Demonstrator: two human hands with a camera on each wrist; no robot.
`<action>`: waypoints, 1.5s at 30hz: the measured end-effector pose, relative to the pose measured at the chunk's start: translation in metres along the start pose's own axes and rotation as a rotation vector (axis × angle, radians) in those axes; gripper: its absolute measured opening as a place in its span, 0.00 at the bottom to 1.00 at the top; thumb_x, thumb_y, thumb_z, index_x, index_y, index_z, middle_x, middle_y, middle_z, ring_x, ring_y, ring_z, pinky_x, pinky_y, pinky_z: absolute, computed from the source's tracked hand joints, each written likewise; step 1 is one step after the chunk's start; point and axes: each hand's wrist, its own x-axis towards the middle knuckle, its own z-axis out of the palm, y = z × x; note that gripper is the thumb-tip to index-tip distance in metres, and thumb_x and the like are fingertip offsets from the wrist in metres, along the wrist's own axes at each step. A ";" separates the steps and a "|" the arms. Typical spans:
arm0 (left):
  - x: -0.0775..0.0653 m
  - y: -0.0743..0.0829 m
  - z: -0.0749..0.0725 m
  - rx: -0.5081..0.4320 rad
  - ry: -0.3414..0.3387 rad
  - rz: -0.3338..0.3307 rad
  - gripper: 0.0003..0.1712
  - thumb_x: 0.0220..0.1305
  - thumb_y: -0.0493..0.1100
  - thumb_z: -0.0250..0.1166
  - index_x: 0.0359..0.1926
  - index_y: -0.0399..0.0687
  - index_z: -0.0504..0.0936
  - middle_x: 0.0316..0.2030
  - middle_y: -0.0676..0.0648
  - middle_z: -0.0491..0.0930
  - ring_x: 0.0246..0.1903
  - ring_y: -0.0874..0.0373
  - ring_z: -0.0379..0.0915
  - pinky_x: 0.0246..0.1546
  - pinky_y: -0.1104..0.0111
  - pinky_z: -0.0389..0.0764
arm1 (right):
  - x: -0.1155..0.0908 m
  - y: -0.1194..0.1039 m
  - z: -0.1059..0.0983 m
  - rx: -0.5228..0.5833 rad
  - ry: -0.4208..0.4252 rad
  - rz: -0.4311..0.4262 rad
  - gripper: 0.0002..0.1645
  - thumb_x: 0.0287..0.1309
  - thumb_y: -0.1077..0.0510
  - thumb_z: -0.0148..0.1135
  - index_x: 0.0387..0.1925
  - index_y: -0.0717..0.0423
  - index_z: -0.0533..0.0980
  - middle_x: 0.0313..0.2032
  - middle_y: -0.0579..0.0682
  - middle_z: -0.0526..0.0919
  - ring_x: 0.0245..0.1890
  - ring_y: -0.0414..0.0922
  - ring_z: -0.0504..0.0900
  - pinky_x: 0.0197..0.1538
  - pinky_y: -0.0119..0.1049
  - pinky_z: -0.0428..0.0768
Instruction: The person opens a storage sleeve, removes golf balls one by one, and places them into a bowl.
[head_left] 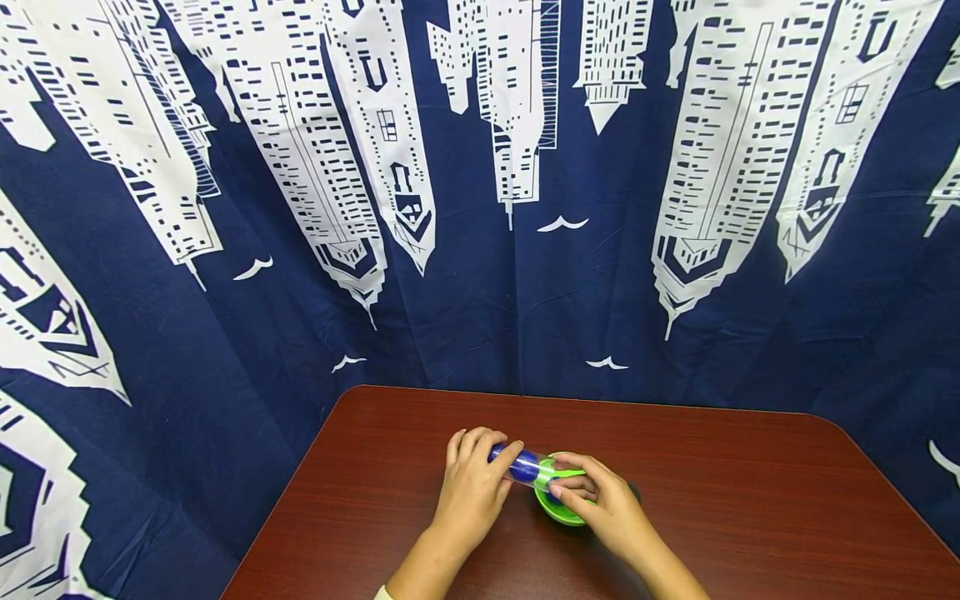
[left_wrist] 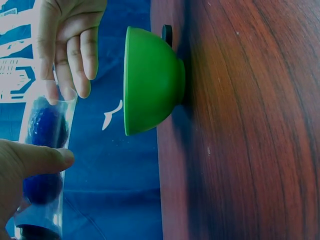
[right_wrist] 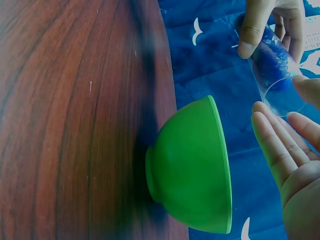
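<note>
My left hand grips a clear plastic tube with blue balls inside, its thumb lying across the side. The tube is tilted, with its open mouth towards my right hand. Fingertips of that hand are at the mouth, fairly straight; one appears to reach just inside the rim in the left wrist view. Beneath the tube mouth and the right hand stands a green bowl, upright on the table. Something blue shows in the bowl in the head view, partly hidden by the right fingers.
The brown wooden table has rounded far corners. A small black object shows beyond the bowl, mostly hidden. Behind the table hangs a navy curtain printed with white buildings and birds.
</note>
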 end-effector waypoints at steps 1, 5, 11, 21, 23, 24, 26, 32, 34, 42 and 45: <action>0.000 0.000 0.000 -0.002 -0.001 -0.002 0.33 0.46 0.43 0.82 0.56 0.63 0.84 0.52 0.53 0.80 0.57 0.54 0.72 0.65 0.48 0.69 | 0.000 0.000 0.000 -0.004 0.000 -0.003 0.25 0.63 0.58 0.69 0.60 0.61 0.75 0.54 0.61 0.82 0.45 0.37 0.88 0.47 0.27 0.85; -0.001 0.000 0.001 -0.019 -0.008 -0.013 0.33 0.45 0.42 0.83 0.56 0.62 0.84 0.52 0.53 0.79 0.58 0.54 0.71 0.66 0.47 0.68 | 0.000 -0.002 0.000 -0.018 0.012 0.026 0.25 0.62 0.58 0.70 0.59 0.58 0.76 0.53 0.59 0.83 0.44 0.36 0.87 0.46 0.26 0.85; -0.001 0.000 0.002 -0.030 0.001 -0.014 0.34 0.44 0.41 0.83 0.55 0.61 0.84 0.52 0.54 0.79 0.57 0.55 0.71 0.66 0.48 0.68 | -0.002 -0.005 0.001 -0.024 0.016 0.038 0.25 0.61 0.57 0.71 0.58 0.55 0.77 0.51 0.58 0.83 0.43 0.37 0.87 0.45 0.25 0.85; -0.003 0.000 0.003 -0.037 0.017 -0.015 0.32 0.44 0.41 0.82 0.54 0.61 0.84 0.51 0.54 0.79 0.56 0.55 0.72 0.65 0.47 0.69 | -0.002 -0.007 0.001 -0.041 0.041 0.015 0.23 0.60 0.59 0.71 0.57 0.54 0.78 0.49 0.56 0.84 0.42 0.39 0.88 0.45 0.26 0.85; -0.003 0.000 0.003 -0.042 0.018 -0.019 0.32 0.44 0.40 0.82 0.54 0.61 0.84 0.51 0.54 0.79 0.56 0.55 0.72 0.65 0.47 0.70 | -0.002 -0.006 0.001 -0.050 0.043 0.008 0.23 0.60 0.59 0.71 0.57 0.54 0.78 0.49 0.56 0.84 0.42 0.39 0.88 0.45 0.27 0.85; -0.003 0.000 0.003 -0.045 0.019 -0.019 0.32 0.44 0.40 0.82 0.54 0.61 0.84 0.51 0.53 0.79 0.56 0.55 0.72 0.65 0.47 0.70 | -0.002 -0.006 0.001 -0.049 0.046 0.010 0.23 0.60 0.59 0.71 0.57 0.54 0.78 0.49 0.56 0.84 0.42 0.39 0.88 0.45 0.27 0.85; -0.004 0.000 0.003 -0.046 0.017 -0.021 0.32 0.44 0.40 0.82 0.54 0.62 0.84 0.51 0.53 0.79 0.56 0.55 0.72 0.65 0.47 0.70 | -0.002 -0.006 0.001 -0.053 0.047 0.013 0.23 0.60 0.59 0.71 0.57 0.54 0.78 0.49 0.55 0.84 0.43 0.39 0.88 0.46 0.27 0.85; -0.005 0.000 0.004 -0.050 0.025 -0.025 0.32 0.44 0.40 0.82 0.54 0.61 0.84 0.51 0.54 0.79 0.56 0.55 0.72 0.65 0.48 0.69 | -0.002 -0.006 0.001 -0.057 0.044 0.022 0.24 0.59 0.59 0.72 0.57 0.55 0.78 0.49 0.53 0.83 0.43 0.35 0.87 0.46 0.27 0.85; -0.005 0.000 0.005 -0.055 0.029 -0.026 0.32 0.44 0.40 0.82 0.54 0.61 0.85 0.51 0.53 0.79 0.56 0.55 0.72 0.64 0.48 0.69 | -0.002 -0.007 0.001 -0.053 0.044 0.022 0.24 0.59 0.59 0.72 0.57 0.56 0.78 0.49 0.53 0.83 0.43 0.36 0.87 0.46 0.27 0.85; -0.006 0.001 0.005 -0.069 0.029 -0.042 0.32 0.44 0.40 0.82 0.54 0.61 0.84 0.51 0.54 0.79 0.57 0.55 0.72 0.64 0.48 0.69 | -0.002 -0.008 0.000 -0.060 0.043 0.021 0.24 0.60 0.58 0.72 0.57 0.55 0.78 0.48 0.50 0.83 0.43 0.39 0.88 0.46 0.26 0.85; -0.007 0.001 0.006 -0.074 0.031 -0.048 0.33 0.43 0.41 0.83 0.54 0.61 0.84 0.51 0.54 0.79 0.57 0.55 0.72 0.63 0.47 0.69 | -0.002 -0.008 0.000 -0.062 0.044 0.011 0.24 0.60 0.58 0.71 0.57 0.55 0.78 0.47 0.50 0.83 0.43 0.40 0.88 0.46 0.27 0.85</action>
